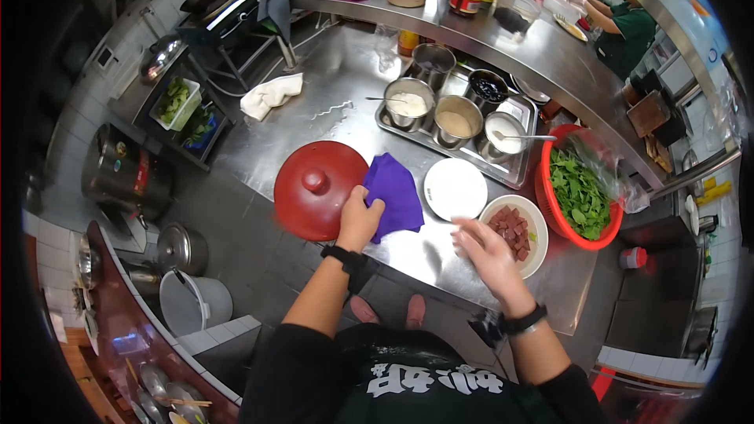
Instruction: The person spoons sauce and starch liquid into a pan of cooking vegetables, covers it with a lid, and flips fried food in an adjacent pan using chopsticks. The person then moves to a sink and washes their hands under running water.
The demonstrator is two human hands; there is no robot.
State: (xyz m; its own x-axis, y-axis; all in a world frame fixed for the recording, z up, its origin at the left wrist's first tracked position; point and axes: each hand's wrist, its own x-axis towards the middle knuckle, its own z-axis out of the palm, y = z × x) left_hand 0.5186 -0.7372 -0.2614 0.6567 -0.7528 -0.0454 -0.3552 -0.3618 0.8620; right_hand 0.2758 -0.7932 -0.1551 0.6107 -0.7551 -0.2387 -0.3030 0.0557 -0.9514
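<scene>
Holding purple cloth (397,196) (left hand (359,218)), right hand (488,255) near bowl (539,250)

Things are ringing a plate (455,190) on the tabletop (345,78).
From the plate, a cloth (395,195) is lying at nine o'clock, with a lid (314,202) sitting just beyond it; a towel (271,96) is resting farther off at ten. At twelve, a tray (424,141) is holding containers (458,122), a shelf (471,31) running behind. A tub (543,188) is holding greens (579,192) at three; a bowl (539,239) of cubes (512,229) is standing just beside the plate at four.
</scene>
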